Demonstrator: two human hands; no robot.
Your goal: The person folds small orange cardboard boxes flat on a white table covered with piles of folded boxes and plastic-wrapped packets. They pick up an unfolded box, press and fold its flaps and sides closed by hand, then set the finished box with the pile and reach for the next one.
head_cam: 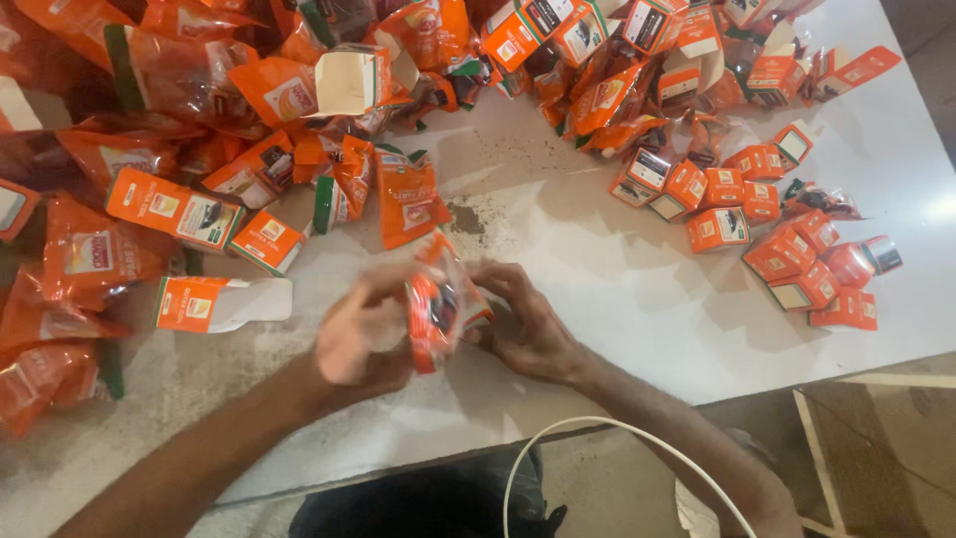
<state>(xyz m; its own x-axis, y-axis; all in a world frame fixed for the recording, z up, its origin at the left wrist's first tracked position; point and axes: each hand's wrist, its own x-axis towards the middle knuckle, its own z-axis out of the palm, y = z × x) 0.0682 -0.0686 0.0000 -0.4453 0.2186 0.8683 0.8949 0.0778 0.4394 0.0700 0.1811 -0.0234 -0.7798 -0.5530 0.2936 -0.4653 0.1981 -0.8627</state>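
My left hand [358,334] and my right hand [523,324] hold one small orange plastic pouch [438,309] between them, just above the white table [597,289]. The pouch is blurred and looks crumpled, with dark contents showing through. My left hand grips its left side, and my right hand's fingers curl on its right side. A flattened orange and white carton [214,304] lies on the table left of my left hand.
A big heap of orange pouches and cartons [179,120] covers the table's left and back. Several small closed orange boxes [787,234] are grouped at the right. A white cable [597,438] loops below the table's front edge. Dark powder [468,219] is spilled mid-table.
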